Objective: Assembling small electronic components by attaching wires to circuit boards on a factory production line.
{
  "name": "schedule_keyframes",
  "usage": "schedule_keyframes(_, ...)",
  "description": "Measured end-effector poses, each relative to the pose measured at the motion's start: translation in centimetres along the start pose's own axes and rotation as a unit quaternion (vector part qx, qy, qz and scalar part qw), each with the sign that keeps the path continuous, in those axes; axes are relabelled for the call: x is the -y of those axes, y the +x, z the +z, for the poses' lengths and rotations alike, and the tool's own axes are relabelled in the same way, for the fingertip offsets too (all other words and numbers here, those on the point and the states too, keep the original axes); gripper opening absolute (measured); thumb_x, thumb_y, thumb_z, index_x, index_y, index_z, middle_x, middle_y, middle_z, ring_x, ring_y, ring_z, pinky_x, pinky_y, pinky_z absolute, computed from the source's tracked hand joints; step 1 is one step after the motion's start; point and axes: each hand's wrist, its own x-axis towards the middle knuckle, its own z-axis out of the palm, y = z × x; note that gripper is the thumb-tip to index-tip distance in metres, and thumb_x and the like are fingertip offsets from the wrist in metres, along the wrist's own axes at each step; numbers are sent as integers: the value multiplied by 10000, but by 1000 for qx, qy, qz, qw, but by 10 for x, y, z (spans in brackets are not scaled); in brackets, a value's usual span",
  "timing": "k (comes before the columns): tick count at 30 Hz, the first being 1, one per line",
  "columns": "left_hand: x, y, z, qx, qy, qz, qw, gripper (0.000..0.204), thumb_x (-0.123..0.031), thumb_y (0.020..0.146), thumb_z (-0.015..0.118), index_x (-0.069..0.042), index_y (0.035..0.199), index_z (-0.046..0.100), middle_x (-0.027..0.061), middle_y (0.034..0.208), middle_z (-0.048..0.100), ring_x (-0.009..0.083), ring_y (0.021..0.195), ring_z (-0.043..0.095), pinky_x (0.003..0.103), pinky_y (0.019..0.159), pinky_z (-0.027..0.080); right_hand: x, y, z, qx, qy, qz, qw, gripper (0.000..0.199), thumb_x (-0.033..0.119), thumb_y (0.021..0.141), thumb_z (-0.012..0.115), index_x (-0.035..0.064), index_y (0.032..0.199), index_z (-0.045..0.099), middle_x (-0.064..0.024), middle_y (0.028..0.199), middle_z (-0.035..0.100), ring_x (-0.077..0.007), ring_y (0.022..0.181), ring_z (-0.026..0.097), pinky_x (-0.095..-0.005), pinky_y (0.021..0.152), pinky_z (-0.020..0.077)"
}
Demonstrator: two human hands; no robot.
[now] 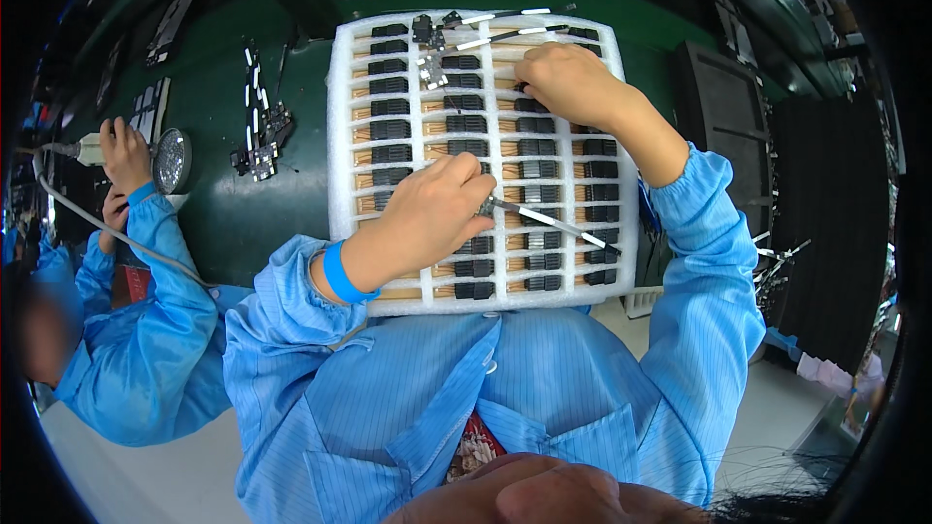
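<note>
Green worktop point(214, 223) carries white foam tray point(340, 136). Left hand point(427, 213), over tray: fingers clamped on cable point(553, 224) running toward four o'clock. Right hand point(573, 82), tray's one o'clock: finger closure cannot be told. Co-worker point(165, 359) at eight o'clock.

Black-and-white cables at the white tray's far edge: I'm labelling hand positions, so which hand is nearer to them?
Right. The right hand is just on the near side of the cables; the left hand is farther off, over the white tray's near half.
</note>
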Motion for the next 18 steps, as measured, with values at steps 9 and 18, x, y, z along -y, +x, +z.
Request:
schedule_keyframes(9, -5, 0, 3, -14, -10, 49, 999, 256, -89, 658, 685, -29, 854, 533, 91, 849, 482, 260, 796, 523, 338, 672, 442, 0, 1, -8, 28, 40, 10, 999, 121, 113, 764, 569, 30, 836, 620, -123, 938, 602, -289, 917, 565, -387, 772, 460)
schedule_keyframes(18, -10, 8, -11, 70, -555, -103, 822, 150, 2, 783, 600, -7, 907, 517, 32, 789, 589, 51, 699, 565, 184, 585, 468, -7, -6, -4, -59, 110, 9, 992, 109, 149, 771, 584, 48, 809, 601, -130, 695, 612, -311, 689, 593, -396, 649, 463)
